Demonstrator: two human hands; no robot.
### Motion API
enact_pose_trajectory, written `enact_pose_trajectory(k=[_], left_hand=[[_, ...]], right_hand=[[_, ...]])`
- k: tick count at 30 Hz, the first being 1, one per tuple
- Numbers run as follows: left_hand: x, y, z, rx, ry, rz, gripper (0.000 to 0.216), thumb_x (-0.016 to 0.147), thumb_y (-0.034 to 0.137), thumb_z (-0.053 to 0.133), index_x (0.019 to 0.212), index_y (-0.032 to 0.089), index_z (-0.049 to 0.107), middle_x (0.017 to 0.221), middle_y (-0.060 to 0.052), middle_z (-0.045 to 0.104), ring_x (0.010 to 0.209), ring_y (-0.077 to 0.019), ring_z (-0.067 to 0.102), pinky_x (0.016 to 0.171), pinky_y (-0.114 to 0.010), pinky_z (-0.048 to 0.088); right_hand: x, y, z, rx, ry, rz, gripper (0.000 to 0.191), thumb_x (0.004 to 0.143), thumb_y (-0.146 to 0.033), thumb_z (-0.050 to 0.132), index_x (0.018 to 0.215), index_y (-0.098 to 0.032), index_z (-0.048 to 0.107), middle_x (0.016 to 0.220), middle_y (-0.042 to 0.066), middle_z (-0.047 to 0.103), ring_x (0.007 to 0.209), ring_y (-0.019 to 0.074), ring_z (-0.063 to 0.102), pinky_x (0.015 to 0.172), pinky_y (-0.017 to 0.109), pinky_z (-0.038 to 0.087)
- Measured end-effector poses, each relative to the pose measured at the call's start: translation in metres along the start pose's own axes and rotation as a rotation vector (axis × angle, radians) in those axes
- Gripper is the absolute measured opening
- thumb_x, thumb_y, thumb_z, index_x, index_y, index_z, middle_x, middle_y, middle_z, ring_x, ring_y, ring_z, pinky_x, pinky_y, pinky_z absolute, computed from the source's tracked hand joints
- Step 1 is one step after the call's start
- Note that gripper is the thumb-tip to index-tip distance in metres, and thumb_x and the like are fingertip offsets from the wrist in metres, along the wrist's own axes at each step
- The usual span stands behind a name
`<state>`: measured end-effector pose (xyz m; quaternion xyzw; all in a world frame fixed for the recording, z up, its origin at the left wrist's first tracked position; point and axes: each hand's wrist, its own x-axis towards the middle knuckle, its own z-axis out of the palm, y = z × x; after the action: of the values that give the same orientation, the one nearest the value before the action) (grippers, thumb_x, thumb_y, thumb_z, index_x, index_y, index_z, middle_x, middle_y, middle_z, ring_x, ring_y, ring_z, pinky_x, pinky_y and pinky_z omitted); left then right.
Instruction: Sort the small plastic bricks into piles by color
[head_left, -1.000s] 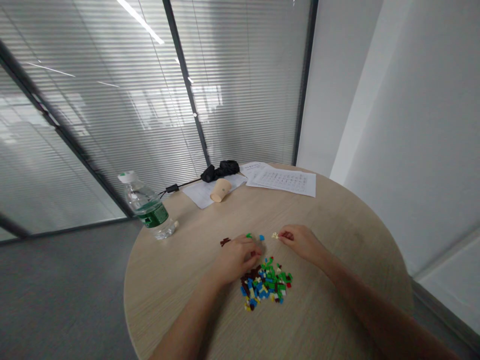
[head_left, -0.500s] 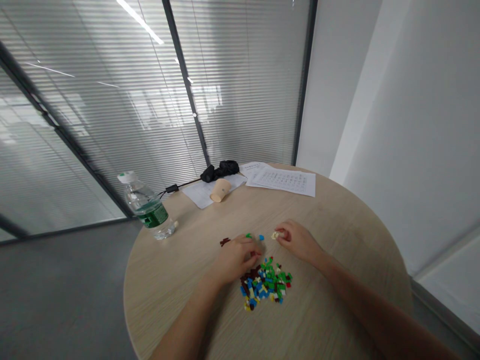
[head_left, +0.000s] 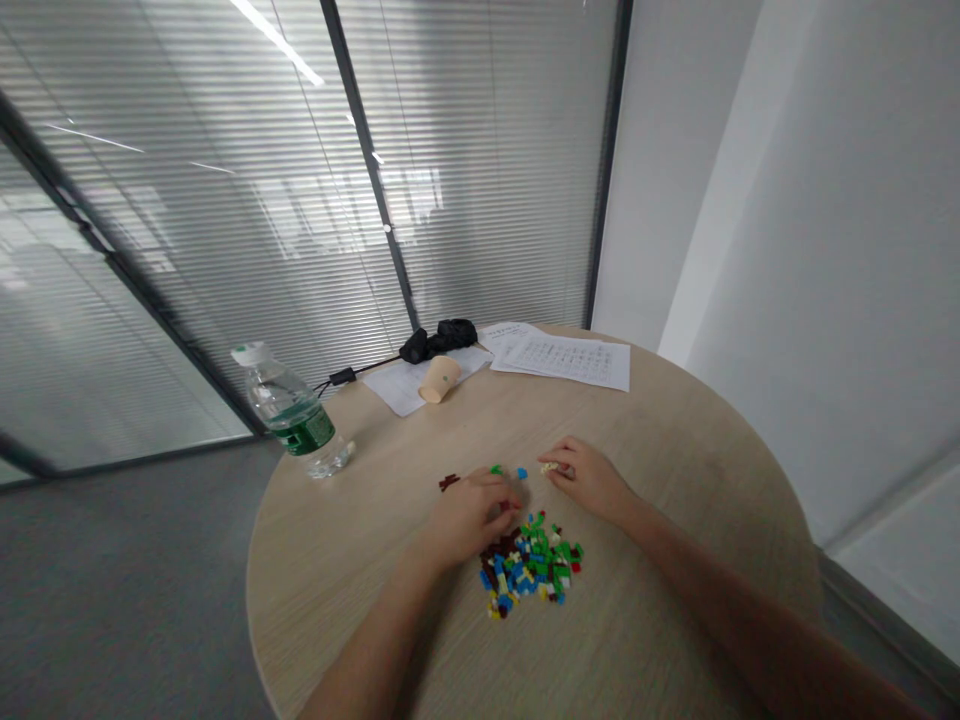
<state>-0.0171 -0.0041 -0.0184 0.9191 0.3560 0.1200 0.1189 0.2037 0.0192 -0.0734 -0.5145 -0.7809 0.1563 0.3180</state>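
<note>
A loose pile of tiny interlocking plastic bricks (head_left: pixel 531 566) in green, blue, dark red, yellow and white lies on the round wooden table (head_left: pixel 637 610), just below my hands. My right hand (head_left: pixel 589 478) pinches a small cream brick (head_left: pixel 550 467) at its fingertips. My left hand (head_left: pixel 472 515) curls over the tabletop at the pile's upper left, its fingertips at a small red brick (head_left: pixel 512 505). Whether it grips that brick, I cannot tell. Apart from the pile lie a dark brown brick (head_left: pixel 449 482), a green brick (head_left: pixel 496 469) and a blue brick (head_left: pixel 521 473).
A water bottle (head_left: pixel 294 415) with a green label stands at the table's left. Farther back are a paper cup (head_left: pixel 439 379) on its side, printed sheets (head_left: pixel 562 360), a black bundle (head_left: pixel 439 341) and a cable (head_left: pixel 360 370). Glass partitions with blinds stand behind.
My right hand has shifted slightly left and turned a little, with the cream brick still at its fingertips. My left hand and the pile look unchanged.
</note>
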Motion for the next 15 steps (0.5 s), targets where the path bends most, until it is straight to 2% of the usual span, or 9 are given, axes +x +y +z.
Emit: enact_pose_trajectory(k=[5, 10, 15], left_hand=[[0.000, 0.001, -0.001, -0.012, -0.018, 0.037, 0.009, 0.082, 0.022, 0.055, 0.083, 0.020, 0.064, 0.083, -0.001, 0.064, 0.083, -0.0158, 0.056, 0.076, -0.026, 0.042], [-0.001, 0.000, 0.001, -0.024, -0.046, 0.034, 0.009, 0.080, 0.020, 0.057, 0.079, 0.020, 0.066, 0.082, -0.001, 0.065, 0.086, -0.0170, 0.056, 0.076, -0.026, 0.042], [-0.002, -0.004, 0.003, -0.056, -0.055, 0.063, 0.012, 0.079, 0.018, 0.057, 0.077, 0.020, 0.069, 0.081, -0.002, 0.065, 0.085, -0.0159, 0.056, 0.076, -0.025, 0.042]], right_hand=[[0.002, 0.003, 0.005, -0.012, 0.027, -0.005, 0.018, 0.083, -0.020, 0.056, 0.093, -0.018, 0.071, 0.094, 0.007, 0.060, 0.086, 0.0173, 0.057, 0.080, 0.030, 0.046], [-0.001, -0.007, -0.002, 0.034, 0.062, -0.021, 0.015, 0.080, -0.019, 0.059, 0.091, -0.020, 0.069, 0.098, 0.007, 0.059, 0.084, 0.0160, 0.058, 0.076, 0.029, 0.047], [-0.014, -0.030, -0.010, 0.087, -0.140, -0.263, 0.006, 0.077, -0.020, 0.064, 0.076, -0.021, 0.069, 0.085, 0.003, 0.061, 0.083, 0.0157, 0.058, 0.077, 0.026, 0.045]])
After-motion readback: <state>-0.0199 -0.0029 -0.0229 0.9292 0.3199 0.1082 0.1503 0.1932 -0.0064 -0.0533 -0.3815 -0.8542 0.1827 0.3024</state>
